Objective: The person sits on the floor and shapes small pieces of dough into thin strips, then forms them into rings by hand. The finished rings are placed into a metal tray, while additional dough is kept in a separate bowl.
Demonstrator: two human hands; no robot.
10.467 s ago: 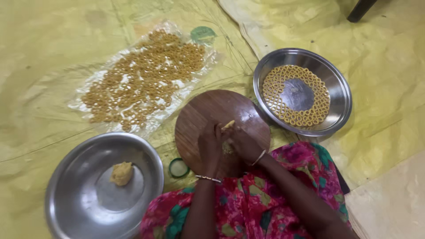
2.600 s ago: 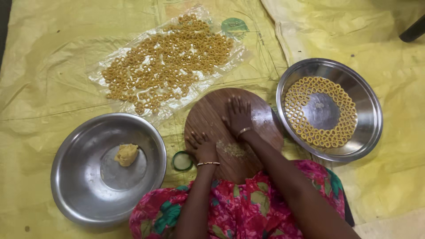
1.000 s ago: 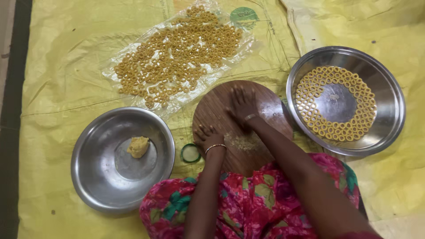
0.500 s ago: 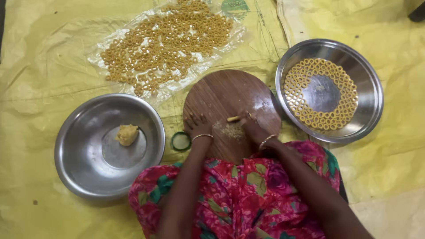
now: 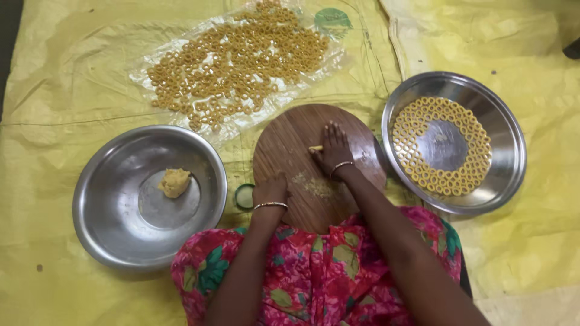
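The right hand [image 5: 334,152] lies flat, fingers spread, on a dough strip [image 5: 316,148] on the board [image 5: 296,136]; the left hand [image 5: 272,188] rests curled on the board edge, holding nothing.

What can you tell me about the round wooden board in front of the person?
The wooden board is round, brown, grained, lying flat on the yellow sheet between two steel bowls. The right hand presses a small dough strip on it; the left hand rests at its near edge. Crumbs dot its middle.
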